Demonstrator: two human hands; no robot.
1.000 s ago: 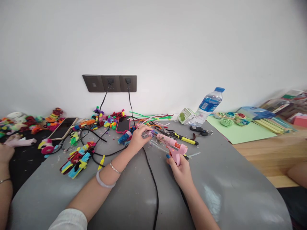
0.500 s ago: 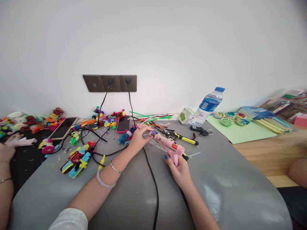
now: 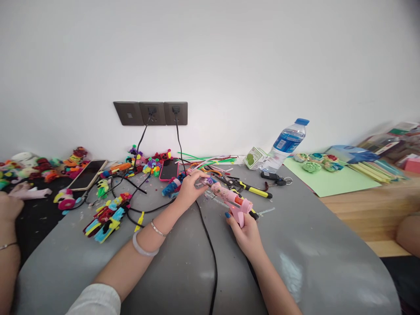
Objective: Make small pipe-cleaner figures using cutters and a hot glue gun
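My right hand [image 3: 246,232] is wrapped round the handle of a pink hot glue gun [image 3: 225,193], which points away to the left. At its nozzle, my left hand [image 3: 191,190] pinches a small purple fuzzy piece [image 3: 209,180]; the fingers cover part of it, and its exact shape is unclear. Just beyond the gun lie pliers with black and yellow handles [image 3: 256,190]. Left of my left hand, a blue fuzzy pipe-cleaner piece [image 3: 169,188] rests on the grey table [image 3: 177,271].
Black cords [image 3: 210,251] cross the table from wall sockets [image 3: 150,113]. Pipe-cleaner figures [image 3: 110,218], phones [image 3: 88,175] and loose pipe cleaners [image 3: 210,161] lie around. A water bottle [image 3: 287,142], keys [image 3: 278,179] and green paper [image 3: 331,181] are rightward. Another person's hand [image 3: 9,203] is at far left.
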